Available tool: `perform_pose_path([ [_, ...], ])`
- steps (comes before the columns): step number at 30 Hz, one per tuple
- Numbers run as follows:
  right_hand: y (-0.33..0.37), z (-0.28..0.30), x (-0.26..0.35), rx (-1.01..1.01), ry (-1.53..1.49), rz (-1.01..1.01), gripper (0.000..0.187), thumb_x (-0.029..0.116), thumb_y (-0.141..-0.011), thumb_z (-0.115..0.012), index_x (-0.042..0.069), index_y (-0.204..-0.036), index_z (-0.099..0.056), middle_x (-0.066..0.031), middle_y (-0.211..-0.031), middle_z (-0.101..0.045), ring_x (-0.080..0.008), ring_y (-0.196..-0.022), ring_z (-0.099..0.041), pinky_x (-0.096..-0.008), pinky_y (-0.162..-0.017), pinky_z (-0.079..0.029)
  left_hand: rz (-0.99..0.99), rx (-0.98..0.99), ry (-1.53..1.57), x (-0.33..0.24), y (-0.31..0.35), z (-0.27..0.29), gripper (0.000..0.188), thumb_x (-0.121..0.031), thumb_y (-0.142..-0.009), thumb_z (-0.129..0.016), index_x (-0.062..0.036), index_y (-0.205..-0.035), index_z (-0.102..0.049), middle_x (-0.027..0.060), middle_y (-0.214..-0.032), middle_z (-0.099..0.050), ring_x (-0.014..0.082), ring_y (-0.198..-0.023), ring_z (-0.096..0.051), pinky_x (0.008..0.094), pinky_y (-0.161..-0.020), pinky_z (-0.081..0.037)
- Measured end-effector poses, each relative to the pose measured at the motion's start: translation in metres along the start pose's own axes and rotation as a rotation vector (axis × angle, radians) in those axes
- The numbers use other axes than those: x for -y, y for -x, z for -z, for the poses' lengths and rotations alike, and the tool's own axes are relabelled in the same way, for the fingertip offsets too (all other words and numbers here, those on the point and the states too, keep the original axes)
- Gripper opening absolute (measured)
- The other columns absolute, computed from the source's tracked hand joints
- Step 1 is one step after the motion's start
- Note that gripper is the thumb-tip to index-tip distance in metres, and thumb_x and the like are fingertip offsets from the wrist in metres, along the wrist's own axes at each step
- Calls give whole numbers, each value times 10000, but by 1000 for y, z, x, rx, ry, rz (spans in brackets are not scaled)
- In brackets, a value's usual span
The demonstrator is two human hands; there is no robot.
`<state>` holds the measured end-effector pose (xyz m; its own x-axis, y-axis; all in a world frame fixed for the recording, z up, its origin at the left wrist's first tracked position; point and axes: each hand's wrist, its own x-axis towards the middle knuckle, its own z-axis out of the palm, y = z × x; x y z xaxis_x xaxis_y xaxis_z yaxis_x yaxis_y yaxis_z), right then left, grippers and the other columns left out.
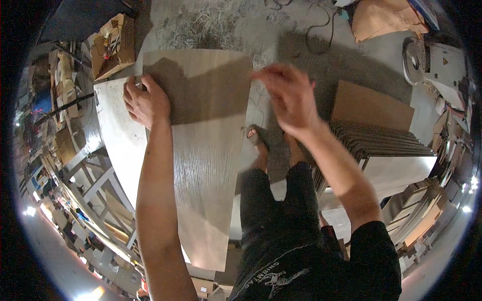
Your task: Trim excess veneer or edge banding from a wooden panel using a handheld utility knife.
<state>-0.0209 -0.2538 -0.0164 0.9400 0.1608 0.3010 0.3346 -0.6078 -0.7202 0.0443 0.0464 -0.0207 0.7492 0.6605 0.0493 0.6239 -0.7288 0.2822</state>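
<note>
1. the wood-grain panel [206, 155] lies lengthwise in front of the person and to the left of the legs; shadows cross its far part, and light shines on the grain nearer the body;
2. the left hand [147, 103] is at the panel's left edge, toward its far end, where a white surface [120, 135] shows alongside; its fingers are bent and a little apart, the thumb set off from them; i cannot tell whether they are clamped on the edge;
3. the right hand [291, 100] is raised just beside the panel's far right corner, fingertips pointing left toward the edge; it is blurred, so i cannot tell whether its fingers are together or apart, or whether they touch the panel;
4. beyond the panel, pale scraps [206, 22] litter the floor; an open cardboard box [114, 47] is at the far left;
5. to the right of the legs is a stack of boards [374, 108], brown on top, with a glossy pale face on the near side;
6. farther right is a white machine [444, 70] with a round part; a dark cable [331, 32] loops on the floor ahead
</note>
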Motion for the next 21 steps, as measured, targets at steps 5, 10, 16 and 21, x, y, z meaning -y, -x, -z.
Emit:
perform_pose_path([
  [5, -99, 15, -24, 329, 97, 335, 432, -29, -842, -675, 192, -1206, -749, -44, -1090, -700, -253, -972, -681, -423, -848, -545, -60, -1, -14, 4, 2, -1, 586, -493, -1012, -442, -149, -1481, -512, 109, -1569, -442, 312, -1494, -334, 512, -1231, -213],
  [10, -124, 10, -32, 478, 303, 564, 375, 96, -881, -643, 249, -1203, -759, -3, -1092, -718, -230, -971, -698, -415, -894, -529, -97, -20, -7, 3, 1, -4, 607, -505, -1013, -435, -138, -1491, -499, 109, -1590, -419, 312, -1505, -316, 522, -1237, -205],
  [16, -114, 39, -28, 733, 228, 452, 415, 24, -815, -692, 240, -1158, -780, 37, -1048, -710, -186, -959, -677, -399, -970, -455, -82, -45, -21, 13, -2, -8, 628, -522, -1010, -420, -137, -1500, -491, 113, -1606, -401, 310, -1523, -291, 532, -1250, -184],
  [21, -123, 13, -32, 491, 305, 606, 423, 10, -796, -693, 234, -1143, -783, 43, -1026, -711, -195, -955, -678, -408, -943, -464, -80, -15, 6, 3, 3, -5, 623, -515, -1014, -413, -133, -1500, -491, 121, -1609, -397, 318, -1526, -284, 540, -1247, -186],
])
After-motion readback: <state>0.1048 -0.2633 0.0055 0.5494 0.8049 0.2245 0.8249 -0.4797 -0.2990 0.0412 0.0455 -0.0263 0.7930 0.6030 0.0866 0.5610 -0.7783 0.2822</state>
